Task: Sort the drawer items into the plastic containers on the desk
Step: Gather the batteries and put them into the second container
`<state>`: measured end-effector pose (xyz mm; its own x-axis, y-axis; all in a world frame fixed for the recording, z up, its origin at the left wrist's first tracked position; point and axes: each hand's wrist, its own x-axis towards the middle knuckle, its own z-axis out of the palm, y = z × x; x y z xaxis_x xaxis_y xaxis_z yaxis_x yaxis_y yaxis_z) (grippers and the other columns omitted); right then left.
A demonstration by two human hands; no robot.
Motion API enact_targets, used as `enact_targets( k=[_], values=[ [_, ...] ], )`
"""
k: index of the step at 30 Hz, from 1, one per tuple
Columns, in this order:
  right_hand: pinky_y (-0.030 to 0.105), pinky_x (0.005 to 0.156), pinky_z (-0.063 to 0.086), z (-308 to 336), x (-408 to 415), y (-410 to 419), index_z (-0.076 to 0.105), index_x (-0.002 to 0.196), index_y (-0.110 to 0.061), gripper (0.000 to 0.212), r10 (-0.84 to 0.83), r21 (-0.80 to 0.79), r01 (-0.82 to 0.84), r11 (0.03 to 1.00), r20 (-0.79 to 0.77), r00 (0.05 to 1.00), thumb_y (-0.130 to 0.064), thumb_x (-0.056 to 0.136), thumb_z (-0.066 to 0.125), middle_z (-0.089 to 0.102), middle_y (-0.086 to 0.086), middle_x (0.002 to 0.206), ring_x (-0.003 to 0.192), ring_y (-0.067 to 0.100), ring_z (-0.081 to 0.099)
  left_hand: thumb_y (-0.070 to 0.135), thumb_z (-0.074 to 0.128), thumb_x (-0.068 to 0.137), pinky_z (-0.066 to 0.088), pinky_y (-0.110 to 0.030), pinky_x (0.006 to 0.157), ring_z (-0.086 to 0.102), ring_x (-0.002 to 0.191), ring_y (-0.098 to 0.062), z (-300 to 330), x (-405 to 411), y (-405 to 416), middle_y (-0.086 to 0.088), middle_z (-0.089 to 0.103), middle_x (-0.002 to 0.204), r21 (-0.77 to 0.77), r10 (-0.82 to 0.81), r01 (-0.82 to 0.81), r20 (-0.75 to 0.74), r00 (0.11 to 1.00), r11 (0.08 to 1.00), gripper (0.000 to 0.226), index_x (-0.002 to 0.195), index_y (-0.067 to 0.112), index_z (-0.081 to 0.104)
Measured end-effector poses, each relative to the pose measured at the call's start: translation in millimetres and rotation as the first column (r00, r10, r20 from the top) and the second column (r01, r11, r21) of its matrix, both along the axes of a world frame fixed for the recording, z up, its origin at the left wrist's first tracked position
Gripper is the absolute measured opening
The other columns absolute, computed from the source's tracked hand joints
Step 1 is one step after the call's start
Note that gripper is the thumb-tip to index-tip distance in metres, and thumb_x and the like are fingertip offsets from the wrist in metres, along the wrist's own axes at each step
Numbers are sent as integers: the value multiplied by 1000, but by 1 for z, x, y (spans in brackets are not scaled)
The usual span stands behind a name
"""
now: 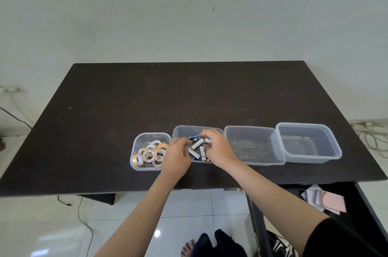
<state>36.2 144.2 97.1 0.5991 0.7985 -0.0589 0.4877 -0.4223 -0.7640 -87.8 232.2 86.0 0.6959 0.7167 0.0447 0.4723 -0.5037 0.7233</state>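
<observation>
Both hands in the battery box (184, 131), left hand (176, 157) curled, grip unclear, right hand (216, 147) pinching a battery (207, 141), tape box (139, 141) beside, two bare boxes (252, 131) right.

Dark desk (105, 110). Four clear plastic containers in a row near front edge: tape container (139, 167), battery container (184, 128), two empty containers (273, 145) (336, 147).

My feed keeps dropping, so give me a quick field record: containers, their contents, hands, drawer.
containers: four clear tubs in a row on the desk
first tub: tape rolls
second tub: batteries
third tub: looks empty
fourth tub: looks empty
left hand: over second tub
right hand: in second tub, grip unclear
drawer: open, holds papers
</observation>
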Motion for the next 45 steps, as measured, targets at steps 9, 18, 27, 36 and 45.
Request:
enact_targets(
  k=[9,18,27,36,45],
  values=[
    [19,76,53,4,7,-84,69,94,-10,18,35,282,-51,958,61,998,2,82,61,66,3,95,86,8,61,-1,59,82,44,-7,68,58,77,0,-15,-1,-107,6,57,93,-19,109,-108,166,980,994,19,96,9,66],
    [8,73,42,-44,60,-258,67,95,-15,18,22,32,-20,999,-71,997,-7,79,67,61,-6,91,82,0,57,7,58,86,41,-3,70,56,86,-1,-56,48,-255,8,57,99,-160,-22,18,-24,999,987,18,100,16,64],
    [27,83,49,-111,131,-427,65,101,-15,23,-32,-430,-18,903,-107,994,-11,78,68,61,-2,98,88,15,59,15,61,81,50,-19,75,61,82,-10,-113,78,-372,3,62,94,-469,-222,51,-318,921,882,15,95,17,64],
    [34,96,47,-148,147,-467,45,130,-15,49,29,-803,-154,575,-168,985,-17,84,60,34,13,139,111,31,56,28,59,85,48,-31,86,59,107,-24,-132,81,-397,-6,64,112,-456,-344,24,-634,693,890,29,109,12,61],
    [25,91,44,-161,146,-468,61,112,-12,29,86,-709,-255,658,-265,960,-7,84,56,43,9,123,96,28,60,21,55,88,47,-36,92,56,108,-26,-139,87,-397,-9,56,116,-480,-405,71,-643,650,874,37,124,13,55]
  ],
)
